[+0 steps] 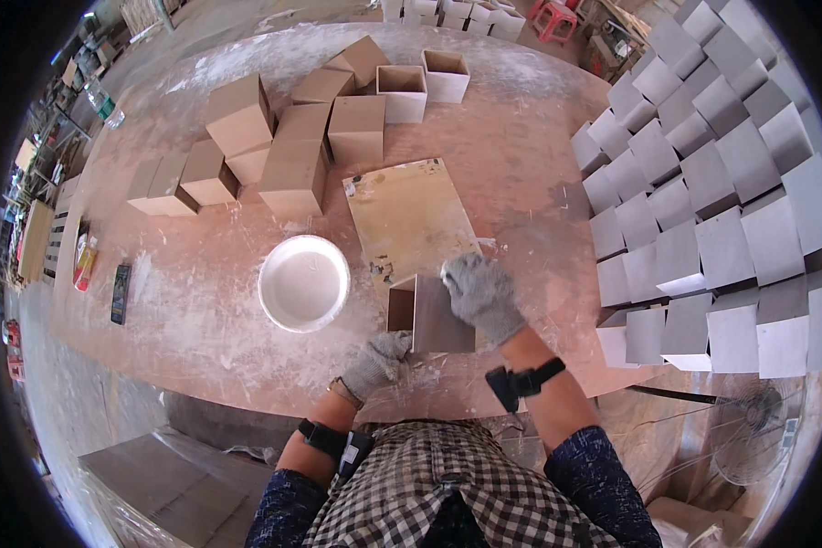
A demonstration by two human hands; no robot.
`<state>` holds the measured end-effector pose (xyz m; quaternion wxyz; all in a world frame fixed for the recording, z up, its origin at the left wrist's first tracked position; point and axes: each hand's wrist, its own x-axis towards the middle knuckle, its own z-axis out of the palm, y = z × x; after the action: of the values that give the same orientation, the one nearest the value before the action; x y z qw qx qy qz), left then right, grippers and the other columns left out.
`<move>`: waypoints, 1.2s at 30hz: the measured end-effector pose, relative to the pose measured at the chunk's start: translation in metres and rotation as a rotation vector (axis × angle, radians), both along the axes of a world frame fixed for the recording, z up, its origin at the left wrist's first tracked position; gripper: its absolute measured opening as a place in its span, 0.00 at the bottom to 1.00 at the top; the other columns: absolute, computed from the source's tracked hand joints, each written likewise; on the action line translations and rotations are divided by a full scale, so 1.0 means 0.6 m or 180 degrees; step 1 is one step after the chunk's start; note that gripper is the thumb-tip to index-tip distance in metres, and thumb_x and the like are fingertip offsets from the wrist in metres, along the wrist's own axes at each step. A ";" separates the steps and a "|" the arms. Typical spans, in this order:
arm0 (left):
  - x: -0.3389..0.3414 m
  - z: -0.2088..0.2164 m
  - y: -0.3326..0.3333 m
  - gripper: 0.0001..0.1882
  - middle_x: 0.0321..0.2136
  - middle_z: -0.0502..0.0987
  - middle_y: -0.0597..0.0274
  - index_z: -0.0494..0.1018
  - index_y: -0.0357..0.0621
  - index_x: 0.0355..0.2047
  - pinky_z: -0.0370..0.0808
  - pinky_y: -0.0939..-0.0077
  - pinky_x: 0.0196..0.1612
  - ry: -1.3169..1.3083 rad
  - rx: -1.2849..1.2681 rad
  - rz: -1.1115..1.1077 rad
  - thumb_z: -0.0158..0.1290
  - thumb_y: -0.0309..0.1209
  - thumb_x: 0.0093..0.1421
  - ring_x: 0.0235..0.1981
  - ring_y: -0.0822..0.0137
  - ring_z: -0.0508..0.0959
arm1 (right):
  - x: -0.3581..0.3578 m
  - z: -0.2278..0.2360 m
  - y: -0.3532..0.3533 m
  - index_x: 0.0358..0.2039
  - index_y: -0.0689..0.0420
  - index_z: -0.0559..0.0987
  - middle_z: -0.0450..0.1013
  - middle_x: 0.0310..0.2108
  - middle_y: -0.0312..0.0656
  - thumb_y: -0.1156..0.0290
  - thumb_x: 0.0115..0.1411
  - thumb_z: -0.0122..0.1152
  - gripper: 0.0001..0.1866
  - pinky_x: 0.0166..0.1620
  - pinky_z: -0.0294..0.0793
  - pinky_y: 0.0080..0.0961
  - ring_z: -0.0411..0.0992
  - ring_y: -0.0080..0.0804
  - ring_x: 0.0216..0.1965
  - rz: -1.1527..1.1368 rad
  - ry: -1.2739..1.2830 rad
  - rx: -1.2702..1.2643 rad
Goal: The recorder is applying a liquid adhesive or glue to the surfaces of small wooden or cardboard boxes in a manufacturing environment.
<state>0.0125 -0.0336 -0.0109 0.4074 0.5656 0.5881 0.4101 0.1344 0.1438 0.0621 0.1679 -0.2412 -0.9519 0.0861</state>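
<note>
A small open-ended box lies on its side in front of me, its brown inside showing at the left and its outer face coated grey. My left hand, in a grey knit glove, is closed on the box's lower left edge. Against the box's upper right side rests my right hand, gloved too, with its fingers curled; whatever they hold is hidden. Just beyond the box a stained thin wooden board lies flat. Left of it stands a round white tub containing a whitish liquid.
Several brown boxes cluster at the far left of the table, near two whitened boxes. Rows of grey-white boxes fill the right side. A phone lies at the left; a fan stands below right.
</note>
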 end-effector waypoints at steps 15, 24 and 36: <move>0.003 -0.027 -0.025 0.09 0.27 0.77 0.56 0.75 0.48 0.32 0.73 0.63 0.33 0.1424 0.0587 0.0253 0.54 0.37 0.54 0.30 0.53 0.77 | -0.037 0.031 -0.058 0.33 0.54 0.74 0.69 0.27 0.41 0.70 0.52 0.52 0.08 0.33 0.68 0.35 0.68 0.38 0.30 0.0570 -0.0390 0.0584; 0.005 0.005 -0.006 0.07 0.25 0.76 0.54 0.74 0.48 0.28 0.73 0.59 0.30 0.0927 0.0728 0.0089 0.53 0.35 0.52 0.29 0.52 0.76 | -0.046 0.032 -0.035 0.34 0.56 0.74 0.71 0.29 0.43 0.66 0.53 0.51 0.10 0.31 0.69 0.36 0.70 0.40 0.30 0.0442 -0.0373 0.0241; 0.011 0.010 -0.021 0.13 0.35 0.76 0.54 0.75 0.46 0.38 0.73 0.60 0.38 0.0947 0.0330 -0.0030 0.53 0.32 0.51 0.37 0.51 0.75 | 0.081 0.021 -0.139 0.31 0.50 0.75 0.69 0.26 0.39 0.65 0.53 0.59 0.07 0.30 0.69 0.28 0.67 0.37 0.24 0.1379 0.0291 -0.0735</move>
<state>0.0189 -0.0461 -0.0049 0.2880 0.6432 0.6174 0.3497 0.1832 0.0605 0.0746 0.1598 -0.0450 -0.9567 0.2392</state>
